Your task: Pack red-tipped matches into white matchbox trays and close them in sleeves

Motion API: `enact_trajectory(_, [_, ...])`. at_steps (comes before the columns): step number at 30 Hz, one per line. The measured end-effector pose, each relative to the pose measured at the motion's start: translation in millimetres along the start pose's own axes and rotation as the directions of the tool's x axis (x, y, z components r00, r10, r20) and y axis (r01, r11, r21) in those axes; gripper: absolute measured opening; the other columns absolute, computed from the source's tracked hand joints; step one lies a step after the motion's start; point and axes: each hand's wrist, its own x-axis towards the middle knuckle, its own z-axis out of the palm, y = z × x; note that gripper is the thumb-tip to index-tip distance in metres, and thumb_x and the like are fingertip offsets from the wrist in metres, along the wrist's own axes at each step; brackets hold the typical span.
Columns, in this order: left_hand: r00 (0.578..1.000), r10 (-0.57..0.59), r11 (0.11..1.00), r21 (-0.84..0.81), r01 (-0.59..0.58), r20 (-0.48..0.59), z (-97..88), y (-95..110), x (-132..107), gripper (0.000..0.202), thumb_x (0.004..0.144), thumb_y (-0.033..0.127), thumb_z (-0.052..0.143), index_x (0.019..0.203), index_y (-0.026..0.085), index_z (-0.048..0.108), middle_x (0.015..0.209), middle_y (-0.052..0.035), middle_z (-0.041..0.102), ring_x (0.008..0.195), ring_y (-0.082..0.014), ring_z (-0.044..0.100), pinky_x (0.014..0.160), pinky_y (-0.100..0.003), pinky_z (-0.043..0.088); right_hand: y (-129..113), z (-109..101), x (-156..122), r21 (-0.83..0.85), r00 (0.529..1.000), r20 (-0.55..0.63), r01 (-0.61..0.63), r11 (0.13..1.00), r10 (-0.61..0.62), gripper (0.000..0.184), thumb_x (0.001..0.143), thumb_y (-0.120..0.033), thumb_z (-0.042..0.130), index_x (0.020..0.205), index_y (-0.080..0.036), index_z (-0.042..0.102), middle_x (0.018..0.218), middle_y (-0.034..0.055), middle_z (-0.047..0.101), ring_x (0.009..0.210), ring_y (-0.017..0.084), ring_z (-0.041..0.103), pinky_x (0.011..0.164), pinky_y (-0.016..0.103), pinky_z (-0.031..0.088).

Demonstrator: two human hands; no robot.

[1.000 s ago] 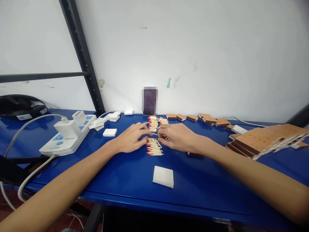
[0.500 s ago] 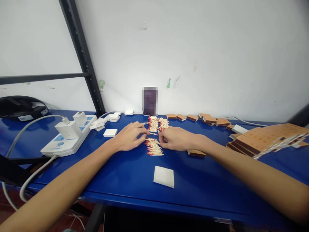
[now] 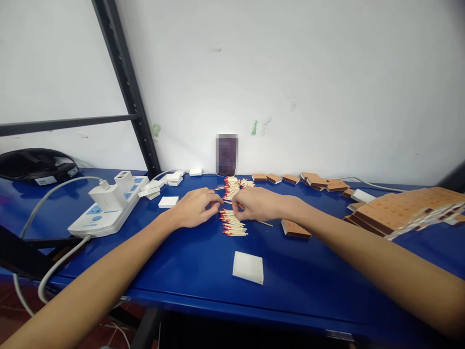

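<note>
A heap of red-tipped matches [image 3: 232,220] lies in the middle of the blue table [image 3: 196,261], with more matches [image 3: 234,186] just behind it. My left hand [image 3: 194,207] rests on the table at the heap's left edge, fingers curled and pinched toward the matches. My right hand [image 3: 254,203] lies at the heap's right edge, fingers bent and touching the matches. The two sets of fingertips nearly meet over the pile. A white inner tray [image 3: 248,267] sits in front of the heap. A brown matchbox sleeve [image 3: 295,229] lies by my right wrist.
A white power strip [image 3: 109,209] with chargers and grey cable stands at left, beside several small white trays [image 3: 163,184]. Brown sleeves [image 3: 316,180] line the back; a big stack [image 3: 403,206] lies at right. A black shelf post [image 3: 127,87] rises at left.
Both hands have crept slightly back and together over the matches. The right hand has shifted left, uncovering the brown sleeve and a stray match beside it. The camera tilted a little.
</note>
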Motion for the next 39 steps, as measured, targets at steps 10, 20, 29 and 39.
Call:
enact_trajectory(10, [0.998, 0.045, 0.997, -0.067, -0.047, -0.035, -1.6, 8.9, -0.8, 0.026, 0.091, 0.021, 0.041, 0.097, 0.017, 0.066, 0.087, -0.0033, 0.068, 0.08, -0.018, 0.062, 0.073, -0.03, 0.044, -12.6, 23.2, -55.3, 0.039, 0.933, -0.332, 0.162, 0.986, -0.14, 0.009, 0.089, -0.023, 0.05, 0.085, -0.019, 0.057, 0.081, 0.001, 0.06, 0.069, 0.013, 0.051, 0.065, 0.026, 0.037])
enact_trajectory(20, [0.982, 0.171, 0.942, -0.281, -0.185, -0.074, -10.2, 17.4, -2.4, 0.029, 0.095, 0.014, 0.033, 0.111, 0.017, 0.058, 0.099, -0.0057, 0.065, 0.088, -0.0151, 0.059, 0.079, -0.029, 0.046, -10.4, 69.8, -52.9, -0.034, 0.939, -0.328, 0.096, 0.995, -0.102, 0.021, 0.097, -0.025, 0.045, 0.099, -0.02, 0.065, 0.091, 0.0048, 0.064, 0.075, 0.015, 0.06, 0.063, 0.026, 0.04])
enact_trajectory(29, [0.982, 0.187, 0.964, -0.197, -0.181, 0.015, -14.4, 33.4, -4.3, 0.013, 0.083, 0.016, 0.049, 0.086, 0.017, 0.062, 0.075, 0.0004, 0.061, 0.065, -0.0123, 0.051, 0.064, -0.026, 0.039, -9.7, 73.6, -55.1, -0.068, 0.934, -0.34, 0.09, 0.994, -0.107, 0.018, 0.095, -0.022, 0.047, 0.098, -0.019, 0.064, 0.09, 0.0037, 0.064, 0.071, 0.013, 0.058, 0.057, 0.025, 0.033])
enact_trajectory(39, [0.981, 0.044, 0.892, -0.449, 0.045, 0.187, -5.9, 33.3, -0.5, 0.011, 0.078, 0.018, 0.057, 0.081, 0.017, 0.067, 0.057, 0.004, 0.057, 0.051, -0.008, 0.049, 0.055, -0.02, 0.039, -20.9, 63.8, -67.3, -0.033, 0.965, -0.237, 0.108, 0.994, -0.112, 0.016, 0.096, -0.025, 0.044, 0.092, -0.019, 0.058, 0.088, 0.0028, 0.065, 0.067, 0.014, 0.056, 0.057, 0.028, 0.032])
